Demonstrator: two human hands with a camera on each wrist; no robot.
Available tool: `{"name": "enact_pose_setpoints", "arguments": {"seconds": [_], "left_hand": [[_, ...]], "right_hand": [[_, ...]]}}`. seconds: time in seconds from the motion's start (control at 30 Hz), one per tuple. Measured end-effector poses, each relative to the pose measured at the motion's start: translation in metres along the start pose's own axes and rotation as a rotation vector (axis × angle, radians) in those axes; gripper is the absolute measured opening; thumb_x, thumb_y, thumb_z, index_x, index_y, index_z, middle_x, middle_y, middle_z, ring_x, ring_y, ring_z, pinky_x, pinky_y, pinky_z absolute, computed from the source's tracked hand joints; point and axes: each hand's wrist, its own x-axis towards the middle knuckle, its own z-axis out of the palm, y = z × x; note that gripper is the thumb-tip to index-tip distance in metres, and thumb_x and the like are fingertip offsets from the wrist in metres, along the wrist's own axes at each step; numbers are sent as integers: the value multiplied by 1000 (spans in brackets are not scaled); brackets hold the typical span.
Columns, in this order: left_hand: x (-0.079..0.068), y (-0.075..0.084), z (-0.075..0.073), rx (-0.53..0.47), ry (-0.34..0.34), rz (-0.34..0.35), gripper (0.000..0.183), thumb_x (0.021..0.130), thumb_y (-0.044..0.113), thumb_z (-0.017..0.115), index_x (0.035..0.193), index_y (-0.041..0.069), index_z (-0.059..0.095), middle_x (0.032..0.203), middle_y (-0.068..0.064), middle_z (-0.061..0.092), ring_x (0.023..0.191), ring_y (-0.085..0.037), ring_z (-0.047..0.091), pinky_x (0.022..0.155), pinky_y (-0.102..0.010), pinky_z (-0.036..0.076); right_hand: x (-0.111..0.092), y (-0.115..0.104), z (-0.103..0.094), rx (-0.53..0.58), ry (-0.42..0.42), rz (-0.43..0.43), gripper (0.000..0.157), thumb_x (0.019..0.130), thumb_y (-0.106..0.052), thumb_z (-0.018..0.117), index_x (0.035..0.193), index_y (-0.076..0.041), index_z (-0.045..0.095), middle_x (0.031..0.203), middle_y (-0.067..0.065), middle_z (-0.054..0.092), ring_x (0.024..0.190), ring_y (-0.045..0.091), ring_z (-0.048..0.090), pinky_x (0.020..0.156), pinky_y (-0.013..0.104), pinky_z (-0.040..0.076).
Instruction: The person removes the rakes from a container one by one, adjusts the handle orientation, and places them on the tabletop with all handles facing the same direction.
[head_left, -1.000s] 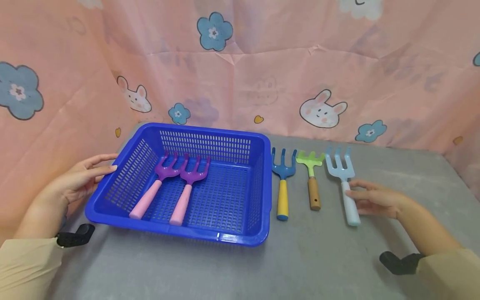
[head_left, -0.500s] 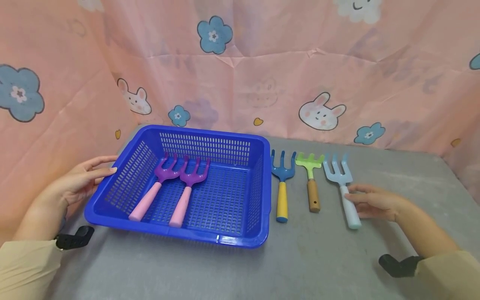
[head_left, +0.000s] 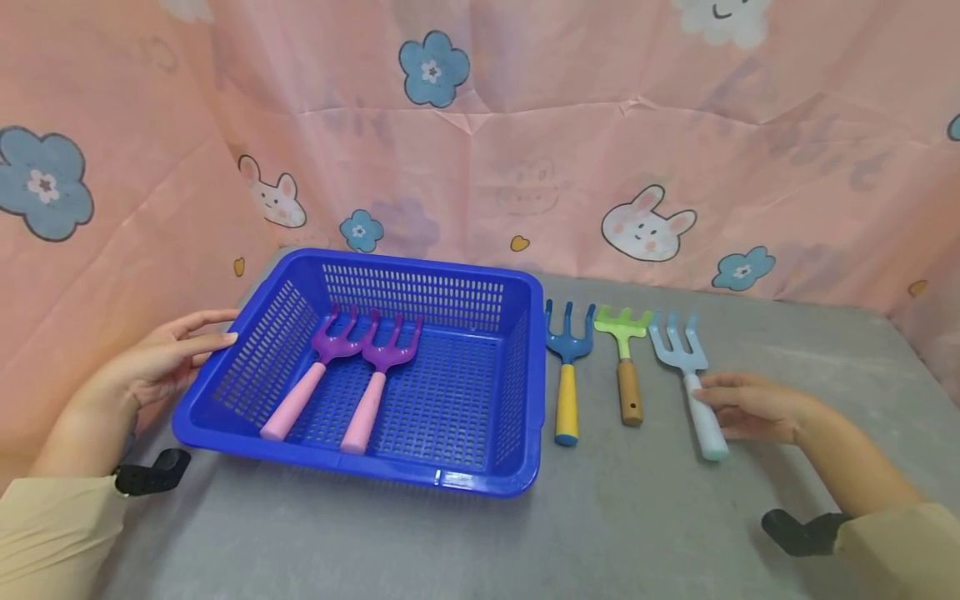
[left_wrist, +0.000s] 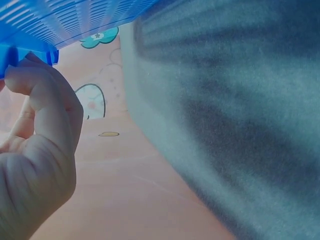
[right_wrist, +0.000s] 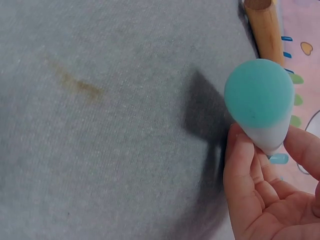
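Note:
My left hand (head_left: 161,362) grips the left rim of a blue plastic basket (head_left: 352,471), thumb over the edge; the left wrist view has its bent fingers at the basket's underside. Two purple hand forks with pink handles, one at the left (head_left: 295,400) and one beside it (head_left: 365,410), lie inside. On the right, my right hand (head_left: 757,407) holds a light blue hand fork (head_left: 682,358) by its pale handle, thumb and fingers on opposite sides. Its mint-green butt end (right_wrist: 260,95) faces the right wrist camera, hiding most of the fork there.
Between basket and right hand, a blue hand fork with a yellow handle (head_left: 566,400) and a green rake with a wooden handle (head_left: 628,392) lie on the grey table (head_left: 637,517). A pink printed cloth (head_left: 525,142) hangs behind and at the sides.
The light blue hand fork in my right hand has shifted slightly, its tines now a little lower and nearer to me. My left hand and the basket hold their place.

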Motion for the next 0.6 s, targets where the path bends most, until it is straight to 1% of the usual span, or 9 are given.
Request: {"name": "enact_pose_setpoints", "arguments": {"seconds": [0.1, 0.4, 0.6], "left_hand": [[0, 0, 0, 3, -3, 1, 26, 95, 6, 53, 102, 29, 63, 90, -3, 69, 79, -19, 68, 66, -35, 57], [-1, 2, 1, 27, 17, -19, 24, 94, 8, 55, 100, 30, 63, 89, -1, 69, 79, -18, 68, 66, -34, 57], [-1, 2, 1, 32, 13, -12, 25, 94, 8, 55, 100, 30, 64, 89, -1, 69, 78, -18, 68, 66, -34, 57]], "right_hand": [[-1, 0, -1, 5, -6, 0, 44, 95, -22, 53, 124, 7, 36, 104, 6, 48, 92, 17, 51, 80, 34, 51], [-3, -1, -3, 31, -7, 7, 32, 95, -22, 54, 117, -1, 44, 103, 5, 49, 92, 17, 51, 80, 35, 51], [-4, -1, -2, 15, -2, 5, 35, 94, -22, 54, 119, 1, 43, 104, 6, 49, 92, 17, 52, 80, 35, 51]]}}
